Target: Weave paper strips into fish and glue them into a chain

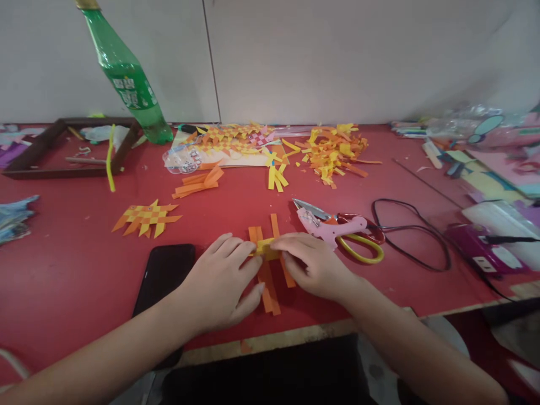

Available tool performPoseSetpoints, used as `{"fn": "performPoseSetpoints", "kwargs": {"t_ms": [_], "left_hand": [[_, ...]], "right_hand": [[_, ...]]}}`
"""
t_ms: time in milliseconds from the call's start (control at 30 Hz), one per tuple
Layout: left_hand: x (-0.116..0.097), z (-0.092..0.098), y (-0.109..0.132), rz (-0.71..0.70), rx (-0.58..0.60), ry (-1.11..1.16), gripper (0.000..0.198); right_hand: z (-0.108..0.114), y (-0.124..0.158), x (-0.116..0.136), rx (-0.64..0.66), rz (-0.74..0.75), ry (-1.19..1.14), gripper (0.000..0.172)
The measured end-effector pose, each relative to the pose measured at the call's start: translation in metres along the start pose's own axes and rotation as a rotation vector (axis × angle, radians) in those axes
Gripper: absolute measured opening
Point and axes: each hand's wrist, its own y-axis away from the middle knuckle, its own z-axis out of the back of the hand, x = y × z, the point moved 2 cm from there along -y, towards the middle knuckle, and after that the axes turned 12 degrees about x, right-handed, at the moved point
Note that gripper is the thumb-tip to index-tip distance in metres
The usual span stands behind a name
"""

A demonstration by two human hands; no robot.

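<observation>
My left hand [223,278] and my right hand [310,264] meet over a few orange paper strips [266,284] lying lengthwise on the red table [76,270]. Both hands pinch a yellow paper strip [265,246] laid crosswise over the orange ones. The left fingers press on its left end, the right fingers hold its right end. A finished orange and yellow woven piece [146,217] lies to the left.
A black phone [164,275] lies by my left wrist. Scissors [337,228] and a black cable [409,236] lie to the right. Behind are loose orange strips [198,183], a scrap pile [333,152], a green bottle [126,76] and a wooden frame [67,147].
</observation>
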Motion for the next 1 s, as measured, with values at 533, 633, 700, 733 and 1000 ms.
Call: {"fn": "performPoseSetpoints", "kwargs": {"t_ms": [533, 633, 700, 733, 1000], "left_hand": [[0.001, -0.017, -0.002, -0.109, -0.189, -0.096, 0.034], [0.001, -0.02, -0.003, -0.12, -0.203, -0.119, 0.036], [0.001, -0.022, -0.003, -0.122, -0.204, -0.122, 0.037], [0.001, -0.023, -0.003, -0.124, -0.201, -0.118, 0.037], [0.002, -0.022, -0.002, -0.137, -0.153, -0.087, 0.04]], "right_hand": [[0.002, -0.002, 0.006, -0.114, -0.026, -0.086, 0.014], [-0.002, -0.003, 0.002, -0.103, -0.069, 0.035, 0.013], [-0.004, -0.004, -0.001, -0.086, -0.036, 0.086, 0.013], [-0.005, -0.004, -0.003, -0.08, -0.013, 0.098, 0.013], [-0.002, -0.005, 0.002, -0.011, 0.077, 0.04, 0.014]]}}
